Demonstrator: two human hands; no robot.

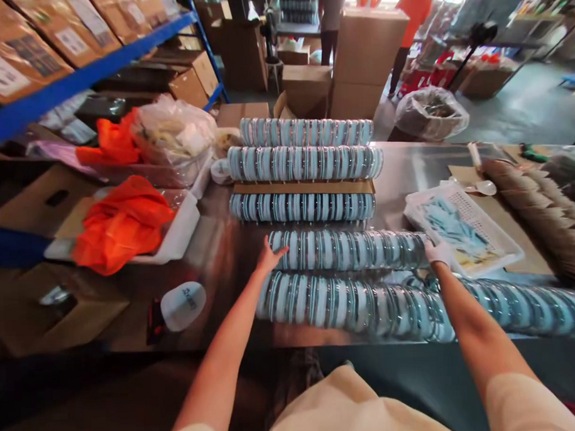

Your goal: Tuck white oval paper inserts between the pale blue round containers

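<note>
A long row of clear, round plastic containers (350, 250) with pale blue and white bands lies across the metal table in front of me. My left hand (271, 255) grips its left end, thumb over the top. At the right end my right hand (437, 253), which looks partly covered in white, is closed on the row. A second row of such containers (347, 304) lies just nearer to me, and another row (531, 301) runs off to the right. Behind the held row, several more rows (304, 163) are stacked by a cardboard strip (305, 188).
A white basket (510, 255) with small pale blue packets is at the right, beside brown stacked pieces (537, 213). On the left are a white bin (182, 228) with orange cloth (125, 224), a white oval object (183, 306) and a blue shelf (98, 58). Cartons (367, 55) stand behind.
</note>
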